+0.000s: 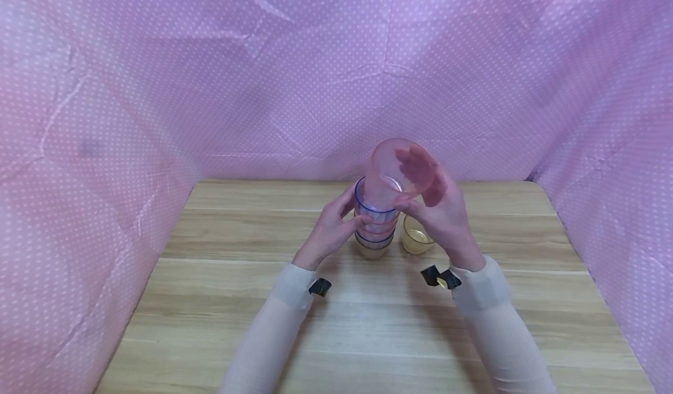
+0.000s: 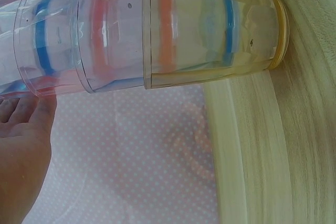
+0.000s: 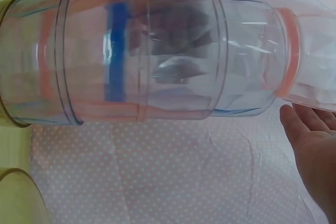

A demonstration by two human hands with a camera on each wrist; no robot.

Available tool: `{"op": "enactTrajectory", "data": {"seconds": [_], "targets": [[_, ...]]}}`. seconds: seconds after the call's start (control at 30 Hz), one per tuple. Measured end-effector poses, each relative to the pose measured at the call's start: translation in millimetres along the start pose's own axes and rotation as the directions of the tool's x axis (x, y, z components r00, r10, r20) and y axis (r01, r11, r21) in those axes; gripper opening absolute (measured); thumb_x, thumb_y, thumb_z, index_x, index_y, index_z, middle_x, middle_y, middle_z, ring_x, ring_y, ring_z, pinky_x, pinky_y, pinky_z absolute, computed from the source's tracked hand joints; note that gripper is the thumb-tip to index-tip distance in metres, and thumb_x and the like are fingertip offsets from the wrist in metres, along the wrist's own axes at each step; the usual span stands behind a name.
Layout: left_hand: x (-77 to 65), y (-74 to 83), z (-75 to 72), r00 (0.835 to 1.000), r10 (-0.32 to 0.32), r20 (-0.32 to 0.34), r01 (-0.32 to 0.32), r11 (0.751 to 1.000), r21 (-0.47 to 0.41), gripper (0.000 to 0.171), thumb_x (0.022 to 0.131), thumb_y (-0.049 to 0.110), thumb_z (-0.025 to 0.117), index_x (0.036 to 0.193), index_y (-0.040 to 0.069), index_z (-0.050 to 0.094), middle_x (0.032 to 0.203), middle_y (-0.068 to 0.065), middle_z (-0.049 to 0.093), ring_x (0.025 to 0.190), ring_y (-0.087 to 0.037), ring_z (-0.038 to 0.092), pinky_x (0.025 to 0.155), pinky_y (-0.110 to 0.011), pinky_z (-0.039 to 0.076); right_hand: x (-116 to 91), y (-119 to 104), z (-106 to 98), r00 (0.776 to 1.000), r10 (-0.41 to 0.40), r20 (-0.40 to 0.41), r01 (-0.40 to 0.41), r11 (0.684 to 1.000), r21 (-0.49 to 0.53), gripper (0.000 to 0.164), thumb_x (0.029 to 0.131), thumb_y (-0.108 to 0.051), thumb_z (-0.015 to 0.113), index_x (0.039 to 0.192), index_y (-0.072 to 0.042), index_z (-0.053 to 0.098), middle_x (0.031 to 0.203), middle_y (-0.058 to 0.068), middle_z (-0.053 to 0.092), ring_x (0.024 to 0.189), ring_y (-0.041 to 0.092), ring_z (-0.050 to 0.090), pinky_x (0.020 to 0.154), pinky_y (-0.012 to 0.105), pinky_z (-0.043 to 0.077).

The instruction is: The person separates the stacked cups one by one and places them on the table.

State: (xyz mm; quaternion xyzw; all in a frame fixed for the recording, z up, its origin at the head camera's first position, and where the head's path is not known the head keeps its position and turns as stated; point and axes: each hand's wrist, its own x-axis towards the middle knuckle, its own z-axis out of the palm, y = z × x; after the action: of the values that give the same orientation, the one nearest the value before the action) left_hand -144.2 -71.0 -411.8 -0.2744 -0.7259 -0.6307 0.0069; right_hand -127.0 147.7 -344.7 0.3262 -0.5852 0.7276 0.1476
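Note:
A tall stack of clear nested cups [image 1: 380, 228], with blue and pink rims, stands upright on the table; a yellow cup [image 2: 254, 30] forms its base. My left hand [image 1: 331, 229] grips the stack around its upper part, thumb in front. With my right hand [image 1: 448, 221] I hold a translucent pink cup [image 1: 389, 163], tilted, its mouth facing up. The base of that cup sits inside the blue-rimmed top cup, as the right wrist view also shows. Right beside the stack, under my right hand, stands a separate yellow cup [image 1: 417, 241].
The wooden table [image 1: 357, 335] reaches back to a pink polka-dot cloth [image 1: 294, 102], which hangs behind it and on both sides. Small black devices [image 1: 321, 287] are strapped to both wrists over pale sleeves.

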Motion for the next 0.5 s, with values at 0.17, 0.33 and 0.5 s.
{"op": "enactTrajectory", "data": {"seconds": [0.17, 0.33, 0.5], "targets": [[-0.7, 0.4, 0.1, 1.000, -0.007, -0.002, 0.007, 1.000, -0.002, 0.081, 0.093, 0.037, 0.073, 0.158, 0.001, 0.039, 0.156, -0.019, 0.048, 0.144, -0.030, 0.047, 0.122, -0.032, 0.036, -1, -7, 0, 1.000, -0.008, -0.028, 0.009, 0.999, 0.032, 0.086, 0.078, -0.026, 0.090, 0.149, 0.002, 0.049, 0.146, 0.019, 0.058, 0.138, 0.031, 0.052, 0.119, 0.041, 0.042], [-1.2, 0.5, 0.4, 1.000, -0.004, 0.000, 0.004, 1.000, -0.007, 0.078, 0.094, 0.032, 0.073, 0.158, 0.002, 0.039, 0.157, -0.017, 0.048, 0.144, -0.029, 0.047, 0.122, -0.033, 0.036, -2, -12, -1, 0.998, -0.033, -0.051, 0.037, 0.997, 0.071, 0.083, 0.077, -0.019, 0.091, 0.147, 0.004, 0.050, 0.144, 0.021, 0.059, 0.137, 0.031, 0.053, 0.118, 0.041, 0.043], [-1.3, -0.1, 1.0, 1.000, 0.006, 0.007, -0.006, 1.000, -0.020, 0.089, 0.088, 0.052, 0.068, 0.158, 0.004, 0.041, 0.157, -0.013, 0.049, 0.144, -0.027, 0.046, 0.123, -0.033, 0.035, -6, -16, -5, 0.997, -0.054, -0.060, 0.059, 0.994, 0.087, 0.083, 0.078, -0.015, 0.091, 0.147, 0.005, 0.050, 0.144, 0.022, 0.059, 0.138, 0.033, 0.053, 0.119, 0.042, 0.041]]}}
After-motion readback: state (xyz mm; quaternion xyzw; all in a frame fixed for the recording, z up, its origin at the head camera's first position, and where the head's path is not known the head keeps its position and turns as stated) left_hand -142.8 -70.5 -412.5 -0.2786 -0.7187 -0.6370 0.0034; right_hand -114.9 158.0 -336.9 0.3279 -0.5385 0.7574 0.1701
